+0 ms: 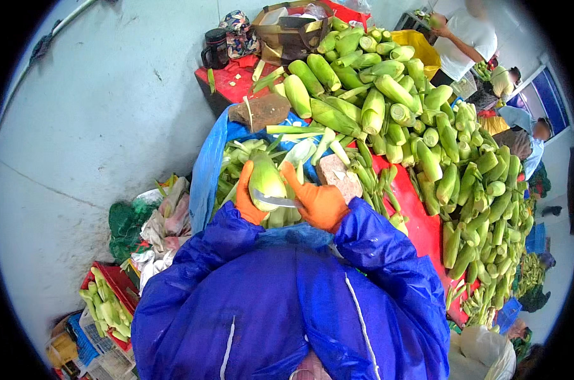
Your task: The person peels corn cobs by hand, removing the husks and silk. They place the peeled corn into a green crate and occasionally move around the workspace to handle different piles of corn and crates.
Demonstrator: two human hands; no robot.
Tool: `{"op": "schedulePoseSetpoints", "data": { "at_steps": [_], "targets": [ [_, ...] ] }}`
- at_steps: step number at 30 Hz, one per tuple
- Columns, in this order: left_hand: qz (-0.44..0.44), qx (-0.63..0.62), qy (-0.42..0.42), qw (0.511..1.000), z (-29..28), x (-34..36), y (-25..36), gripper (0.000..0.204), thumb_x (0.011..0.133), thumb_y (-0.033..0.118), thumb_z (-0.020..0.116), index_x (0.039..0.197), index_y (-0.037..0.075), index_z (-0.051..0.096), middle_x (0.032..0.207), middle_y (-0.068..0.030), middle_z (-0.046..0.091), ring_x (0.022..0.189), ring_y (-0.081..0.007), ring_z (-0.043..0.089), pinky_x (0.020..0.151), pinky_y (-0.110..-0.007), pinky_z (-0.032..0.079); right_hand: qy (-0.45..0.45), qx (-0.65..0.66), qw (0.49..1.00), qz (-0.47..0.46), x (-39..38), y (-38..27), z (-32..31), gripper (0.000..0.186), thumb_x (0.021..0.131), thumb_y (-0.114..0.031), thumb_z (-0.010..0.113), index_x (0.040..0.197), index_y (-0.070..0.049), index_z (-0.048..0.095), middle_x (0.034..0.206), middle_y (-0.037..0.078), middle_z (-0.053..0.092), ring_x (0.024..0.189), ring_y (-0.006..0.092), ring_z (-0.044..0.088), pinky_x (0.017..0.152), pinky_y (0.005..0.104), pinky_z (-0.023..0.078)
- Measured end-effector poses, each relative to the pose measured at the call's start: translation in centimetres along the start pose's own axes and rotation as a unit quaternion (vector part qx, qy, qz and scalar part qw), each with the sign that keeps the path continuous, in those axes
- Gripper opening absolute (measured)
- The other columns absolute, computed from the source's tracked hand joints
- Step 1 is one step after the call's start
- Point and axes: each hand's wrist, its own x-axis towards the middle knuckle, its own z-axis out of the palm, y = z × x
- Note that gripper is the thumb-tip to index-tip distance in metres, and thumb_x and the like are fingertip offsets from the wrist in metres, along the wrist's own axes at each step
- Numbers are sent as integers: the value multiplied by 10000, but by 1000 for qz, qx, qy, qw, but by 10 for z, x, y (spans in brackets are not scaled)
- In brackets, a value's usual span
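Note:
An ear of corn in its green husk point(266, 178) stands upright between my hands. My left hand point(246, 196), in an orange glove, is closed round its left side. In my right hand point(323, 204), also gloved in orange, is a knife point(278, 201); its curved blade lies across the lower end of the ear. The index finger of that hand points up beside the husk. Under both hands, a blue plastic bag point(204, 171) holds loose husk leaves and stalk pieces. The knife's handle is hidden in my fist.
Many husked ears point(388, 88) are heaped on a red-covered table point(420, 218) to the right. A brick point(339, 176) and a stone point(259, 111) lie by the bag. At lower left is a red crate point(119, 285) of corn. Two people point(470, 44) point(524, 136) stand beyond the heap.

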Motion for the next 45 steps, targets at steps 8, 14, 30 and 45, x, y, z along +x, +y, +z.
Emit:
{"op": "schedulePoseSetpoints", "data": {
  "at_steps": [8, 14, 30, 45],
  "targets": [
    [-95, -19, -128, 987, 3, -18, 12, 413, 960, 423, 451, 1200, 112, 577, 1197, -126, 614, 1130, -273, 564, 1012, -451, 425, 3, -157, 986, -63, 32, -28, 11, 917, 736, -106, 583, 1513, -155, 100, 849, 210, 640, 620, 359, 641, 563, 443, 510],
    [-84, -76, -15, 993, 2, -20, 12, 455, 898, 472, 540, 1155, 102, 603, 1102, -132, 652, 1007, -293, 629, 915, -464, 497, -6, -104, 995, 10, 38, -29, 13, 900, 737, -129, 595, 1512, -142, 138, 741, 161, 636, 592, 347, 625, 534, 451, 479],
    [-79, 78, -8, 994, -25, -30, 24, 591, 918, 487, 495, 1276, 17, 502, 1177, -160, 598, 1075, -317, 595, 978, -469, 461, -7, 8, 999, 47, 35, -68, 11, 777, 781, -363, 697, 1435, -114, 358, 870, 140, 630, 754, 356, 635, 652, 431, 501],
    [-132, -51, -50, 989, -34, -38, 25, 493, 943, 476, 493, 1236, 83, 553, 1168, -128, 626, 1028, -266, 625, 851, -434, 534, 280, 100, 954, 42, 57, -16, 72, 220, 852, -289, 611, 916, -89, 678, 671, 120, 576, 591, 275, 593, 515, 408, 456]
  ]
}}
